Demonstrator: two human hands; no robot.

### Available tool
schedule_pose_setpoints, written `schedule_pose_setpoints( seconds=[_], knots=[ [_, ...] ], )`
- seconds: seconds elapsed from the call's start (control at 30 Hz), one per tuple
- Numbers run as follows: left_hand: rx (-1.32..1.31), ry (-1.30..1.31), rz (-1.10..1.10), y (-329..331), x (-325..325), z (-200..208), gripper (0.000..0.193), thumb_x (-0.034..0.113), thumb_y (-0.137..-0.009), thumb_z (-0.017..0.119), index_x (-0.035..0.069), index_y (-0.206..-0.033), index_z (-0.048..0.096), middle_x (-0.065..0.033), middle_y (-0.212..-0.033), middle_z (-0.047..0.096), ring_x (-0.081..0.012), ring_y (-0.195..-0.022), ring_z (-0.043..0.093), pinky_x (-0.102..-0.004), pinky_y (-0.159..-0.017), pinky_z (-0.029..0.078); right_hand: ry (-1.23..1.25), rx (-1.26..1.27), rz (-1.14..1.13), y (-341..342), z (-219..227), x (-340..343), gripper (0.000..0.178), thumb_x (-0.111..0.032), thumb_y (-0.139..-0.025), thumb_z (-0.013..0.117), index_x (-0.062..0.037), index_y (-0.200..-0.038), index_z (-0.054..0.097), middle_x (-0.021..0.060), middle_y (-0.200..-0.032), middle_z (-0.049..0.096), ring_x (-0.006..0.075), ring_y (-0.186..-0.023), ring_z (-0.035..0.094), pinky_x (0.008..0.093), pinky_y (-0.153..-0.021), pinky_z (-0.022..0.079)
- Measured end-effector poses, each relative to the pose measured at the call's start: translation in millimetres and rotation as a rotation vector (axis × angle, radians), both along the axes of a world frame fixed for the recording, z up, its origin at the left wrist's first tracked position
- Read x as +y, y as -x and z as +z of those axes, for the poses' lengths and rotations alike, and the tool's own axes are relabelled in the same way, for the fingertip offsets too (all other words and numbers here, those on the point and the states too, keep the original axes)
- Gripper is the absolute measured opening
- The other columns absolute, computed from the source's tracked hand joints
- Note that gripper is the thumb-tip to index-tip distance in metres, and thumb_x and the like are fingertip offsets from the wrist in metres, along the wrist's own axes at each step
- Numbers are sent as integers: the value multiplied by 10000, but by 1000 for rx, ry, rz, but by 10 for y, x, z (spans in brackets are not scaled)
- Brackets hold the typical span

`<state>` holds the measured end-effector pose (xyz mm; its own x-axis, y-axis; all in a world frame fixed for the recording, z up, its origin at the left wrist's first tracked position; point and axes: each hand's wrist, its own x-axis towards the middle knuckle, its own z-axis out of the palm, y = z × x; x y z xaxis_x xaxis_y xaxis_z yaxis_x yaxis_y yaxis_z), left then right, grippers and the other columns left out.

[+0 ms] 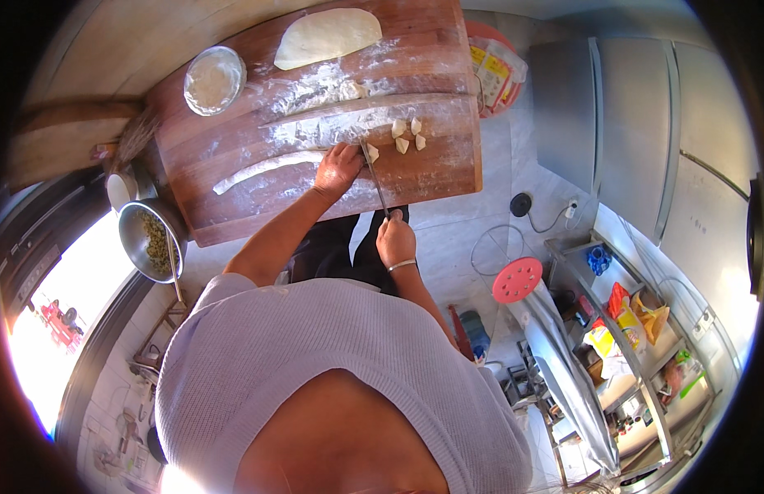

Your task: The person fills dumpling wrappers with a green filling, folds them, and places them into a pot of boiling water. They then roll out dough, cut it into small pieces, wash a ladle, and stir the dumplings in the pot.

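A long rope of dough [267, 169] lies across the floured wooden board [435, 70]. Over its right end rests my left hand [338, 170], with its fingers closed on the dough. My right hand [396, 240] grips a knife [377, 185] by the handle at the board's near edge. The narrow blade points away from me and its tip end is right beside my left fingertips. A cut dough piece [372, 152] sits against the blade. To its right lie several more small dough pieces [401, 145]. At the far side is a flat half-round sheet of dough [328, 37].
A bowl of flour [215, 81] stands at the board's far left. Off the left edge is a metal bowl [135, 255] with a greenish filling and a utensil. A red stool [516, 280] and a loaded shelf rack [645, 362] stand to the right, below steel cabinet doors [633, 115].
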<state>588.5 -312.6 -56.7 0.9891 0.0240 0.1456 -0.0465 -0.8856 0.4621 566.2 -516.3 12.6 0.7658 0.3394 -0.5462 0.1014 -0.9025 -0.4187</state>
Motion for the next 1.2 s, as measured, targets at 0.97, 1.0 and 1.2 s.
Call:
schedule_pose_setpoints(
  seconds=[0.97,1.0,1.2],
  knots=[
    [77,216,156,-31,366,86,282,122,-690,750,95,-948,639,-75,-1029,631,-309,-954,600,-406,-792,517,-60,-88,71,-184,-225,250,210,-153,-899,525,52,-917,564,241,-671,625,406,-646,637,467,-579,528],
    [78,172,157,-6,360,150,306,125,-681,755,100,-962,636,-74,-1039,626,-307,-960,596,-407,-792,516,-104,-89,24,-204,-230,258,219,-160,-900,529,52,-869,576,253,-663,617,422,-643,628,479,-581,518],
    [34,156,248,64,299,20,306,93,-646,732,90,-930,619,-62,-947,592,-279,-905,587,-410,-761,513,-203,-99,-92,-306,-106,126,145,-113,-891,529,27,-855,549,252,-689,613,429,-650,612,511,-578,484]
  ],
)
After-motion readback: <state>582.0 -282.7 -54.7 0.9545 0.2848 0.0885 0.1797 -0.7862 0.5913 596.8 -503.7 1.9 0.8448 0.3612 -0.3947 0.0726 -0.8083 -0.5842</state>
